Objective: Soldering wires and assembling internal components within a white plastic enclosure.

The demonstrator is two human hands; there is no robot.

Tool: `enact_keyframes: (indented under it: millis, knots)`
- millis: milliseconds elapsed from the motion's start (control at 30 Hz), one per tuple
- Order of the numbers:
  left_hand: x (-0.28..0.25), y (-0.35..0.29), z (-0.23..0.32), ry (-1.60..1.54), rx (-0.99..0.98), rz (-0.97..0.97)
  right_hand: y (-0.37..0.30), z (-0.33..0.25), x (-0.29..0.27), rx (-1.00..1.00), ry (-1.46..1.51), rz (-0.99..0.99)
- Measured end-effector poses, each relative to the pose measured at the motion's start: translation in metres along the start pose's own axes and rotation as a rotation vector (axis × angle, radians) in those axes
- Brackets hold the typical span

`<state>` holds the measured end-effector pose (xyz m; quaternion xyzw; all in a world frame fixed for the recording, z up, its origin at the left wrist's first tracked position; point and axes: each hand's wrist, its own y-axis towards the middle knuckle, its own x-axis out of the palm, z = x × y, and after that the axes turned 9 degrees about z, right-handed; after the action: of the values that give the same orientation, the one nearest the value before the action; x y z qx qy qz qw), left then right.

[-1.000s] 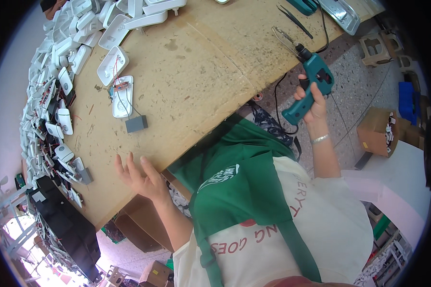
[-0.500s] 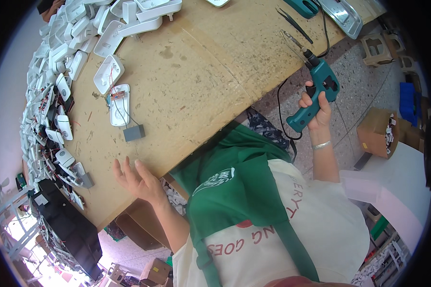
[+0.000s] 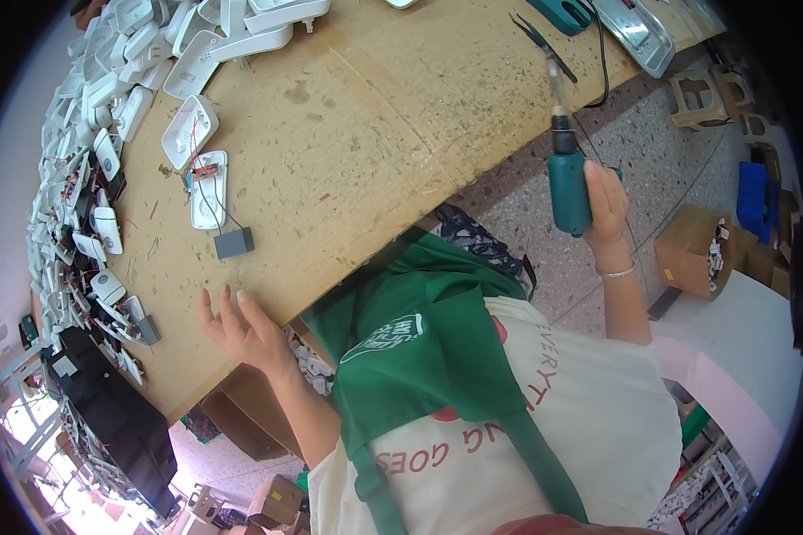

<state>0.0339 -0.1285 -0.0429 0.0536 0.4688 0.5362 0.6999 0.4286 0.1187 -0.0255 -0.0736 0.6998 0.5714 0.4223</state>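
Observation:
My right hand (image 3: 608, 203) is closed around a teal soldering gun (image 3: 569, 189), held past the table's front edge with its tip toward the far side. Fingers spread and holding nothing, my left hand (image 3: 248, 332) is at the near edge of the table (image 3: 348, 160). Beyond it lies a white plastic shell (image 3: 207, 217) with a small circuit board (image 3: 207, 171) at its far end. Wires run from there to a grey block (image 3: 234, 242) and toward another white shell (image 3: 187, 134).
White housings (image 3: 138, 53) are heaped along the left and far left. A black box (image 3: 116, 419) stands at the near left. Tweezers (image 3: 544, 46), a teal object (image 3: 562, 12) and a metal tray (image 3: 635, 37) lie at the far right. A cardboard carton (image 3: 687, 250) stands right.
My right hand has turned the soldering gun, so its tip now points farther away and its handle no longer shows. My left hand remains open near the table edge.

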Motion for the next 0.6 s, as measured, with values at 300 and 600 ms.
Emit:
enact_keyframes:
  millis: [300,600]
  knots:
    - [-0.001,0.001,-0.003,0.036,0.058,-0.015,0.006,0.003,-0.001,-0.009,-0.042,-0.091]
    - [0.002,-0.002,-0.002,0.064,0.019,-0.038,0.020,0.004,-0.013,-0.109,-0.033,-0.048]
